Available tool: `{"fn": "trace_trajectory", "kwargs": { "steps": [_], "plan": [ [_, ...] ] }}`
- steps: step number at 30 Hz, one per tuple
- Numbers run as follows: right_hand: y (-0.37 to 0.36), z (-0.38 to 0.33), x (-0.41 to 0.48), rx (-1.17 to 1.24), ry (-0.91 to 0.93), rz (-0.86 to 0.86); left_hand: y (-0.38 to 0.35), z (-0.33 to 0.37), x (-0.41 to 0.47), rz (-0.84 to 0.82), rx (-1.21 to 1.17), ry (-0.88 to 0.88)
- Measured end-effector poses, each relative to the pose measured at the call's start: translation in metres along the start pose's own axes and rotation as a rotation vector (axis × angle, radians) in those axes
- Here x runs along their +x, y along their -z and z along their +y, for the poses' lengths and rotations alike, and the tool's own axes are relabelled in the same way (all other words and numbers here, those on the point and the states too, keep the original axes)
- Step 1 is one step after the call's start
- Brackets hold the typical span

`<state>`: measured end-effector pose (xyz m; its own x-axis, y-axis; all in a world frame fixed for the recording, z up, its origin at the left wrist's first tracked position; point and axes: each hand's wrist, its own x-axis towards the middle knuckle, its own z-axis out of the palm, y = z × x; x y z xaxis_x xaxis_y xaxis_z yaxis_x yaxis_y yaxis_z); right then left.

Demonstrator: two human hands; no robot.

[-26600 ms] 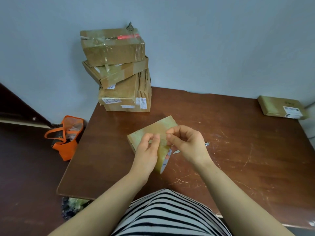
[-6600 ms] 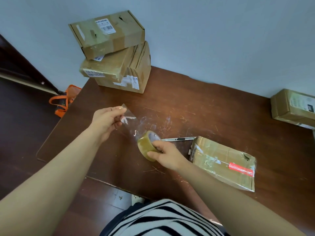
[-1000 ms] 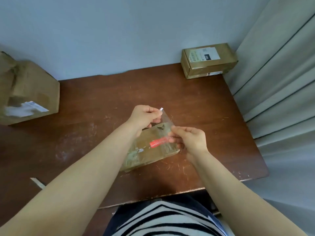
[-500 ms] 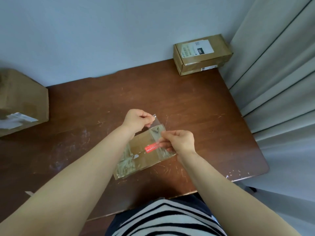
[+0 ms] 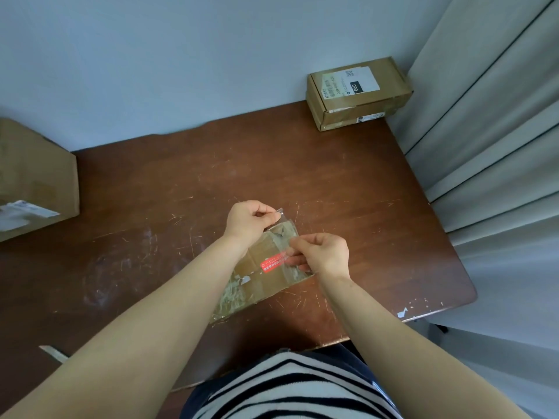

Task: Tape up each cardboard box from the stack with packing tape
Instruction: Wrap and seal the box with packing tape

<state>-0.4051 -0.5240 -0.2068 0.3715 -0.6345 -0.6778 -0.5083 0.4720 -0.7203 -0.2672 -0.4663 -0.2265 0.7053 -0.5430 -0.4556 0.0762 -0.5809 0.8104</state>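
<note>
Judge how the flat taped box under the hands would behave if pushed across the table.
The flat box lies low and wide on the table, so it would likely slide, not tip. Its glossy taped surface may feel slippery. Being thin, it is probably light.

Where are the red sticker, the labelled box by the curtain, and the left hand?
red sticker (image 5: 273, 262): head view, its middle
labelled box (image 5: 358, 93): head view, its top face
left hand (image 5: 249, 220): head view, back of hand
</note>
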Motion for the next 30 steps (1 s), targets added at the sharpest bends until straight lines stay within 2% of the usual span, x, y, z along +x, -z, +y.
{"fn": "trace_trajectory", "kwargs": {
  "steps": [11, 15, 17, 20, 21, 23, 25, 30],
  "plan": [
    [-0.003, 0.006, 0.001, -0.015, 0.030, 0.033, -0.002, -0.007, 0.003, 0.007, 0.085, 0.009],
    [-0.004, 0.011, 0.000, 0.005, 0.038, 0.032, -0.006, -0.013, 0.009, 0.032, 0.280, 0.012],
    [-0.004, 0.011, 0.000, 0.011, 0.037, 0.031, -0.007, -0.015, 0.006, 0.092, 0.365, -0.086],
    [-0.003, 0.010, 0.000, 0.012, 0.038, 0.026, -0.008, -0.017, -0.018, 0.213, 0.386, -0.397],
    [-0.003, 0.009, 0.000, 0.004, 0.039, 0.025, -0.008, -0.019, -0.028, 0.197, 0.446, -0.477],
    [-0.003, 0.010, 0.001, -0.018, 0.042, 0.031, -0.006, -0.026, -0.047, 0.025, 0.668, -0.546],
    [-0.004, 0.010, 0.002, -0.044, 0.050, 0.048, -0.003, -0.033, -0.055, -0.148, 0.865, -0.535],
    [-0.002, 0.010, 0.000, -0.020, 0.043, 0.051, 0.001, -0.029, -0.051, -0.359, 1.121, -0.442]
  ]
}}
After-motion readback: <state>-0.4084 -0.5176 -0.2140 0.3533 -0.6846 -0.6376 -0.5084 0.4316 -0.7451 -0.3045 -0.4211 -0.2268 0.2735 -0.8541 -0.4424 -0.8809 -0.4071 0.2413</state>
